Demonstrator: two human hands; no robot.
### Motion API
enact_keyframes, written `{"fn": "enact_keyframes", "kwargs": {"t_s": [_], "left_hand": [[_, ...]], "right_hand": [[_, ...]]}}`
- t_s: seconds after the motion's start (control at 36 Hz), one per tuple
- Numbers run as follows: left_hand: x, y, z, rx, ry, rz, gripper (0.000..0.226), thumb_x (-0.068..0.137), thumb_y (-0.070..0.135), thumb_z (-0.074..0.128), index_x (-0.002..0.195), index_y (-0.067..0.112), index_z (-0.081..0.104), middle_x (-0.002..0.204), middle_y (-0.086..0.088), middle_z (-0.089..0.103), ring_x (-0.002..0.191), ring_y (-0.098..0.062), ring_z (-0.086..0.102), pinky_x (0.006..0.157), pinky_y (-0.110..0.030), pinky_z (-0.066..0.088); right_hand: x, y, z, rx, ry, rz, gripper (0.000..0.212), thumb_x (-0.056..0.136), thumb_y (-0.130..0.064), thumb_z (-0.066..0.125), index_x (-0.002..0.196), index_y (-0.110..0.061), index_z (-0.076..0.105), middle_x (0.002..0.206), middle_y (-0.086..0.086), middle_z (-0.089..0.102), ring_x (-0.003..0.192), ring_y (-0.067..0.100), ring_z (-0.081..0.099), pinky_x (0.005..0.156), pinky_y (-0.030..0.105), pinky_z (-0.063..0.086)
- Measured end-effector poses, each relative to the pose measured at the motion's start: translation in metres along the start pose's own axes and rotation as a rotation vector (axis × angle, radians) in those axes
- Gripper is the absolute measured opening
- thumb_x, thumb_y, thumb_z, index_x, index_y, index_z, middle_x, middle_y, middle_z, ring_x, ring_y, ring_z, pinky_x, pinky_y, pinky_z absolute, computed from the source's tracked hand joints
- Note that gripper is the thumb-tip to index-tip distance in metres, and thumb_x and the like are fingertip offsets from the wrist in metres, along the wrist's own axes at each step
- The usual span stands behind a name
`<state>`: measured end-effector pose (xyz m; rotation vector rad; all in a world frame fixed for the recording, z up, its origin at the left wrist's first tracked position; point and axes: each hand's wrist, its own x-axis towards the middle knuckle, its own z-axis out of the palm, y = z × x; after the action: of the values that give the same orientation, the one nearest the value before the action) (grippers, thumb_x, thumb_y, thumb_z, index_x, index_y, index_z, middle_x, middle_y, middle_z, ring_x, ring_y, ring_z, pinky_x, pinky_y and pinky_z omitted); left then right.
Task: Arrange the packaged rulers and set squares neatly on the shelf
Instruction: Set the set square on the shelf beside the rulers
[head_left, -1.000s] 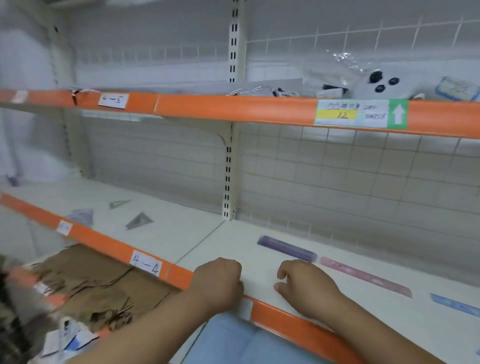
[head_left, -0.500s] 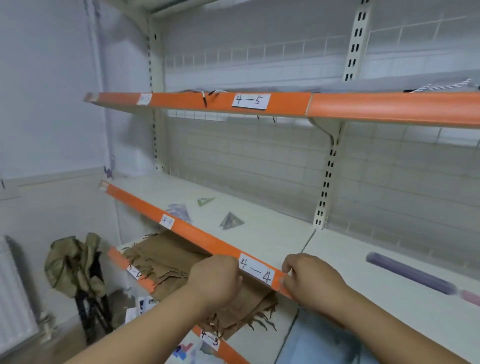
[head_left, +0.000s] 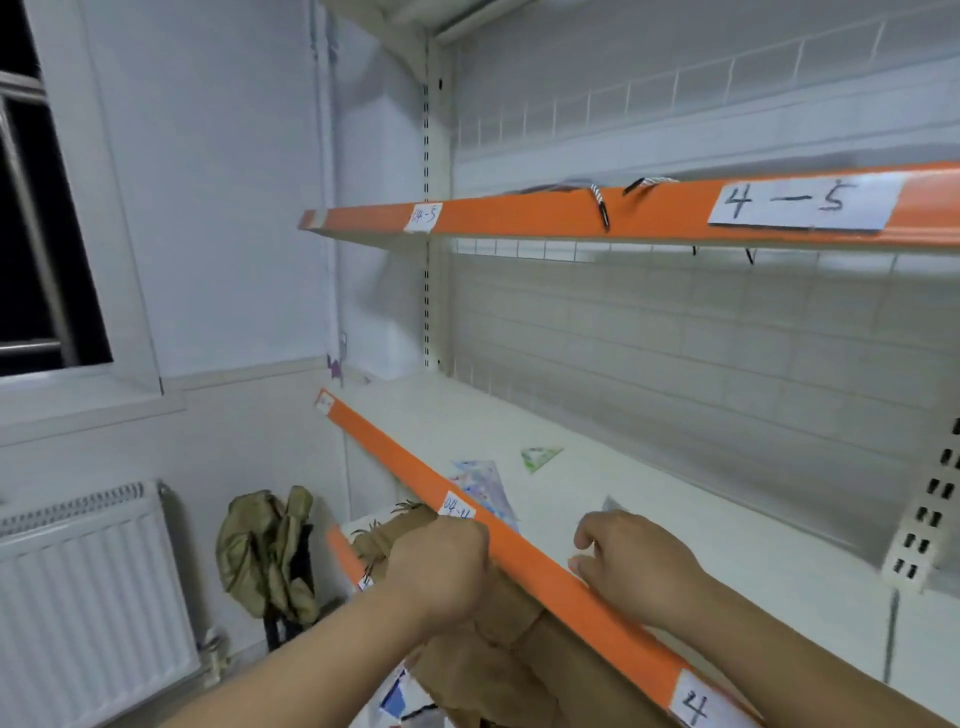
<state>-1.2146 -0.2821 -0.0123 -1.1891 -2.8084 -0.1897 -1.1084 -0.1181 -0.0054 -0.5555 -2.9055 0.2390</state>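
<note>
On the cream shelf (head_left: 675, 499) with an orange front edge lie a small green set square (head_left: 539, 458), a bluish packaged set square (head_left: 483, 486) by the edge, and a grey set square (head_left: 613, 504) partly hidden behind my right hand. My left hand (head_left: 441, 566) is curled in a fist in front of the orange edge, below the shelf surface, and holds nothing. Above the shelf, just behind the edge, my right hand (head_left: 634, 566) hovers with loosely curled fingers, also holding nothing. The rulers are out of view.
Another orange-edged shelf (head_left: 571, 213) marked 4-5 hangs above, with cords draped over its edge. Brown fringed fabric (head_left: 498, 649) fills the shelf below. A white radiator (head_left: 88, 597) and an olive bag (head_left: 265, 556) stand at the lower left, under a window.
The view has swung left along the shelf, so the purple and pink rulers have left the frame. Both hands have travelled left with it, staying at the orange edge.
</note>
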Motion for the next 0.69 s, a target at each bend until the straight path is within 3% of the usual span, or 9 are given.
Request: {"fn": "enact_keyframes", "kwargs": {"t_s": [0.14, 0.22, 0.31, 0.44, 0.58, 0.69], "left_hand": [[0.049, -0.027, -0.001, -0.006, 0.021, -0.025, 0.031, 0.095, 0.025, 0.042, 0.065, 0.019, 0.038, 0.075, -0.007, 0.048, 0.074, -0.026, 0.051, 0.061, -0.030, 0.036], [0.074, -0.039, 0.004, -0.011, -0.002, -0.012, 0.017, 0.095, 0.022, 0.043, 0.085, 0.017, 0.056, 0.083, -0.005, 0.053, 0.079, -0.022, 0.053, 0.064, -0.029, 0.038], [0.096, -0.049, 0.006, -0.014, -0.004, 0.007, 0.012, 0.091, 0.017, 0.046, 0.082, 0.018, 0.053, 0.075, -0.001, 0.046, 0.071, -0.020, 0.048, 0.053, -0.024, 0.031], [0.127, -0.060, 0.011, -0.022, 0.011, 0.033, 0.017, 0.092, 0.017, 0.043, 0.076, 0.018, 0.047, 0.067, 0.005, 0.038, 0.072, -0.018, 0.046, 0.053, -0.023, 0.031], [0.163, -0.078, 0.015, -0.042, -0.043, 0.093, 0.020, 0.093, 0.022, 0.043, 0.097, 0.015, 0.061, 0.100, -0.003, 0.063, 0.091, -0.022, 0.060, 0.067, -0.027, 0.041], [0.192, -0.087, 0.014, -0.028, -0.067, 0.177, 0.024, 0.095, 0.024, 0.042, 0.106, 0.015, 0.062, 0.110, -0.004, 0.063, 0.101, -0.023, 0.060, 0.075, -0.027, 0.043]], "right_hand": [[0.054, 0.001, 0.005, 0.003, 0.004, 0.003, 0.029, 0.095, -0.042, 0.048, 0.118, -0.025, 0.055, 0.112, -0.007, 0.056, 0.108, 0.015, 0.054, 0.078, 0.026, 0.039], [0.078, 0.001, 0.010, -0.009, -0.001, 0.009, 0.029, 0.096, -0.041, 0.047, 0.119, -0.025, 0.055, 0.116, -0.006, 0.056, 0.109, 0.015, 0.053, 0.077, 0.025, 0.037], [0.097, -0.002, 0.014, -0.018, -0.024, 0.023, 0.028, 0.096, -0.039, 0.047, 0.118, -0.024, 0.055, 0.117, -0.005, 0.056, 0.110, 0.015, 0.052, 0.080, 0.026, 0.038], [0.124, -0.007, 0.023, -0.036, -0.057, 0.068, 0.028, 0.096, -0.036, 0.047, 0.119, -0.021, 0.056, 0.121, -0.003, 0.056, 0.113, 0.017, 0.052, 0.087, 0.027, 0.041], [0.146, -0.019, 0.039, -0.040, -0.085, 0.129, 0.029, 0.097, -0.035, 0.046, 0.116, -0.017, 0.058, 0.120, 0.000, 0.058, 0.112, 0.018, 0.054, 0.089, 0.029, 0.043], [0.160, -0.028, 0.050, -0.022, -0.108, 0.190, 0.030, 0.096, -0.034, 0.046, 0.114, -0.014, 0.060, 0.119, 0.003, 0.060, 0.111, 0.019, 0.055, 0.089, 0.029, 0.044]]}}
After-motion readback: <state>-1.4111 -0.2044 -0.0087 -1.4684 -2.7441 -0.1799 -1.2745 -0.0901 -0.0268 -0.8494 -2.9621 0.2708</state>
